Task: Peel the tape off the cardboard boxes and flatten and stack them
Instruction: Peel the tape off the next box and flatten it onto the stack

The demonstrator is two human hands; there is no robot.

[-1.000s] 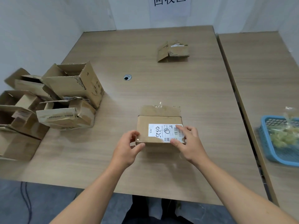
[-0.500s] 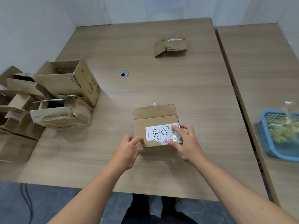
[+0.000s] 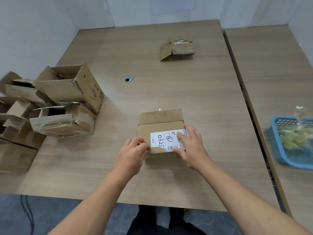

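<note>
Fingers (image 3: pixel 141 145) of the left hand (image 3: pixel 130 156) are curled at the near left corner of the box (image 3: pixel 159 123) and pinch its edge; whether they also catch tape there cannot be told. On the right hand (image 3: pixel 192 150) the fingers (image 3: pixel 182 138) are straight and spread, pressing flat on the white label (image 3: pixel 165 140), with the thumb along the box's near edge.

Lying low and flat near the front middle of the worktop (image 3: pixel 169 85), the box is brown corrugated cardboard, rectangular, with a seam across its top between a far flap and the near panel. A curl of clear tape (image 3: pixel 159 110) stands up from its far edge. Black handwritten digits and a barcode mark the label.

With its pale wood-grain finish, the worktop has a small round hole (image 3: pixel 128 79) in it. At its left edge sits a pile (image 3: pixel 67 92) of opened brown boxes, tipped on their sides, with ragged flaps and dented walls. A folded box (image 3: pixel 176 50) lies well apart at the far side.

Just beside on the right, a second worktop (image 3: pixel 271 65) carries a blue plastic lattice basket (image 3: pixel 277 150), which holds a clear bag (image 3: pixel 296 138) of pale yellow stuff, blurred
</note>
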